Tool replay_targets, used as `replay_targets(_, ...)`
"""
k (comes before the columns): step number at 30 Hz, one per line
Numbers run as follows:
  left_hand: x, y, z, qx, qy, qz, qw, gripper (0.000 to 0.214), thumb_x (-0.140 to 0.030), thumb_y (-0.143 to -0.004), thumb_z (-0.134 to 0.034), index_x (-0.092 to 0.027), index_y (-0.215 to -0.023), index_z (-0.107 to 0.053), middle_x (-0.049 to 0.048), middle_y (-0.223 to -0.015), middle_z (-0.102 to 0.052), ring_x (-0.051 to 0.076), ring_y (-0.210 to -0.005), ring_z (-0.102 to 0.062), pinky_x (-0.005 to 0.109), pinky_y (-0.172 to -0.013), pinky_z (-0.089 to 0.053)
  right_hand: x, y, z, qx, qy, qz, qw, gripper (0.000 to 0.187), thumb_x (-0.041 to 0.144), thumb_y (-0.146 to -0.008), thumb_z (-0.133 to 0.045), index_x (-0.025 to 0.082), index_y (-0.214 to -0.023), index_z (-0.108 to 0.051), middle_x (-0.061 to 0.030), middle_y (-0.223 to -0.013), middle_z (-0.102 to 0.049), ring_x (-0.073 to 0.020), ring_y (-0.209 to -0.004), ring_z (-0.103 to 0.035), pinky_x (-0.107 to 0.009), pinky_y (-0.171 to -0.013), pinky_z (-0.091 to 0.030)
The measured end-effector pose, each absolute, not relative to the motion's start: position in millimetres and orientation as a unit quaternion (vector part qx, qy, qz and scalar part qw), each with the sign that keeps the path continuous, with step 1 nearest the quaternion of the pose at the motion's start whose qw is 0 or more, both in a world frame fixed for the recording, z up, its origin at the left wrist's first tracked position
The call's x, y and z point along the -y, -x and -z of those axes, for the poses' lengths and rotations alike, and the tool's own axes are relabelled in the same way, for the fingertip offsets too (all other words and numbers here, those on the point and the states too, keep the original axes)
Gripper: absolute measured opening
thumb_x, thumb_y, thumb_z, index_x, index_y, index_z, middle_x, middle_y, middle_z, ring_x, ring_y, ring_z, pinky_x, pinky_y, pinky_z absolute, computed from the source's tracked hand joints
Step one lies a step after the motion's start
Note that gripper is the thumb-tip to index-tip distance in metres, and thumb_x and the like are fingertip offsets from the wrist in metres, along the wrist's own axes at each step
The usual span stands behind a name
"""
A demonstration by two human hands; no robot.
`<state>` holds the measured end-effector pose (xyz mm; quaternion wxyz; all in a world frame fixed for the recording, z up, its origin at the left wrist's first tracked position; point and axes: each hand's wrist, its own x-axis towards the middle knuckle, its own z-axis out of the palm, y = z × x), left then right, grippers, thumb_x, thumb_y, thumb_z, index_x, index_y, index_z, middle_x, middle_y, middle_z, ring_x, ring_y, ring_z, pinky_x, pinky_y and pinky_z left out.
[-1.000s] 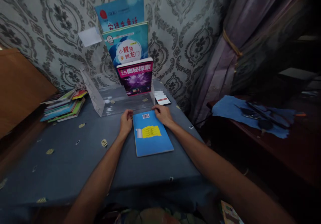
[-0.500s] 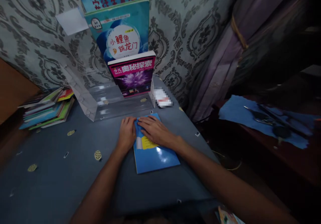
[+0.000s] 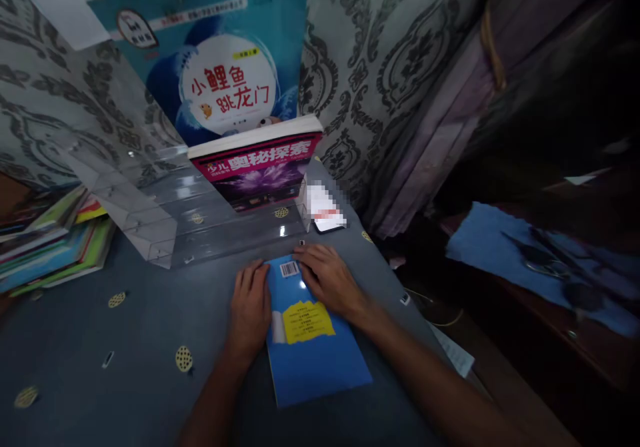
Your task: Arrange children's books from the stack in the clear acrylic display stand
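A blue book (image 3: 320,370) lies on the table, its barcode and a yellow text panel facing up. Along its upper left edge rests my left hand (image 3: 250,310), fingers lying close together and stretched forward. My right hand (image 3: 333,283) lies over the upper right edge, fingers extended and slightly apart, touching the cover. Neither hand is wrapped round the book. Beyond them stands a clear tiered display rack (image 3: 160,233). It holds a thick book with a pink and purple cover (image 3: 265,170) in front and a teal picture book (image 3: 225,67) behind.
Several thin books are stacked (image 3: 60,247) at the left. A phone-like object (image 3: 327,213), partly pixelated, lies right of the rack. The table (image 3: 135,400) ends at the right, beside a curtain (image 3: 425,140). Farther right, a blue cloth (image 3: 485,240) carries dark tools.
The view has moved closer to the rack. My right hand has shifted off the middle of the blue book to its right edge, uncovering the barcode and yellow panel.
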<state>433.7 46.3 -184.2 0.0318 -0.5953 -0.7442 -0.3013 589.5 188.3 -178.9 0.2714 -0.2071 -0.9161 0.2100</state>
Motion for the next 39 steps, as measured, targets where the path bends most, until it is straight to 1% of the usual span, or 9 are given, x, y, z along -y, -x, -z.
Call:
replay_targets(6, -49.5, -427.4, 186.8, 0.728, 0.617, 0.294, 0.060, 0.031, -0.012, -0.096, -0.039, -0.016, -0.118, -0.061, 0.0134, -0.116, -0.065, 0.027, -0.108, -0.058, 0.047, -0.097, -0.050, -204.5, -587.9, 186.0, 0.906, 0.217, -0.242, 0.270, 0.030, 0.012, -0.091, -0.051, 0.016, -0.110, -0.073, -0.0107, -0.105, -0.075, -0.0261, -0.101, -0.066, -0.041, -0.092, -0.052)
replay_targets(9, -49.5, -427.1, 184.1, 0.732, 0.615, 0.287, 0.063, 0.033, -0.011, -0.093, -0.040, -0.017, -0.117, -0.061, 0.0118, -0.115, -0.066, 0.025, -0.108, -0.059, 0.045, -0.099, -0.049, -207.2, -586.2, 192.6, 0.890, 0.231, -0.268, 0.288, 0.033, 0.010, -0.088, -0.050, 0.018, -0.111, -0.073, -0.0091, -0.112, -0.075, -0.0248, -0.107, -0.066, -0.041, -0.098, -0.050)
replay_targets(12, -47.7, -429.4, 179.0, 0.750, 0.613, 0.241, 0.065, 0.034, -0.012, -0.095, -0.038, -0.013, -0.119, -0.062, 0.0156, -0.124, -0.065, 0.027, -0.117, -0.058, 0.047, -0.105, -0.046, -205.7, -585.6, 196.2, 0.890, 0.217, -0.279, 0.288, 0.035, 0.010, -0.086, -0.050, 0.018, -0.113, -0.073, -0.0092, -0.116, -0.074, -0.0258, -0.112, -0.064, -0.043, -0.103, -0.048)
replay_targets(16, -37.9, -448.7, 171.5, 0.747, 0.640, 0.172, 0.064, 0.036, -0.014, -0.096, -0.040, -0.014, -0.126, -0.061, 0.0186, -0.139, -0.058, 0.031, -0.137, -0.048, 0.055, -0.115, -0.035, -204.6, -587.4, 195.6, 0.888, 0.201, -0.296, 0.288, 0.037, 0.009, -0.085, -0.049, 0.018, -0.113, -0.072, -0.0082, -0.118, -0.074, -0.0246, -0.114, -0.065, -0.043, -0.105, -0.047)
replay_targets(18, -26.9, -468.4, 168.3, 0.720, 0.675, 0.155, 0.045, 0.037, -0.017, -0.097, -0.042, -0.014, -0.131, -0.059, 0.0192, -0.143, -0.056, 0.031, -0.140, -0.046, 0.055, -0.117, -0.033, -205.0, -587.8, 195.2, 0.888, 0.199, -0.297, 0.289, 0.037, 0.008, -0.085, -0.049, 0.018, -0.113, -0.072, -0.0077, -0.118, -0.074, -0.0237, -0.115, -0.064, -0.042, -0.106, -0.047)
replay_targets(21, -3.7, -503.9, 163.4, 0.661, 0.737, 0.139, 0.009, 0.040, -0.028, -0.100, -0.047, -0.016, -0.137, -0.054, 0.0176, -0.148, -0.052, 0.028, -0.141, -0.045, 0.049, -0.118, -0.035, -205.6, -587.3, 194.9, 0.888, 0.197, -0.295, 0.293, 0.037, 0.008, -0.085, -0.049, 0.017, -0.114, -0.072, -0.0086, -0.119, -0.073, -0.0233, -0.114, -0.065, -0.040, -0.105, -0.047)
replay_targets(24, 16.7, -532.0, 159.4, 0.626, 0.772, 0.112, -0.004, 0.046, -0.039, -0.100, -0.049, -0.019, -0.142, -0.049, 0.0153, -0.153, -0.048, 0.027, -0.145, -0.041, 0.051, -0.119, -0.034, -205.6, -586.4, 194.7, 0.890, 0.195, -0.291, 0.291, 0.037, 0.007, -0.086, -0.049, 0.014, -0.115, -0.072, -0.0107, -0.118, -0.073, -0.0238, -0.113, -0.064, -0.038, -0.105, -0.047)
replay_targets(33, 16.0, -549.2, 166.9, 0.638, 0.760, 0.101, 0.065, 0.034, -0.031, -0.101, -0.048, -0.020, -0.133, -0.055, 0.0158, -0.142, -0.058, 0.029, -0.137, -0.050, 0.053, -0.113, -0.041, -206.8, -586.8, 197.5, 0.896, 0.197, -0.278, 0.284, 0.034, 0.010, -0.089, -0.049, 0.018, -0.114, -0.071, -0.0080, -0.119, -0.072, -0.0218, -0.112, -0.062, -0.038, -0.105, -0.046)
replay_targets(39, 12.5, -547.2, 162.2, 0.632, 0.766, 0.105, 0.057, 0.032, -0.033, -0.101, -0.049, -0.020, -0.130, -0.056, 0.0148, -0.138, -0.060, 0.029, -0.132, -0.053, 0.052, -0.109, -0.043, -208.4, -588.7, 194.5, 0.879, 0.210, -0.305, 0.299, 0.035, 0.010, -0.090, -0.047, 0.016, -0.116, -0.069, -0.0086, -0.118, -0.073, -0.0215, -0.112, -0.064, -0.036, -0.103, -0.047)
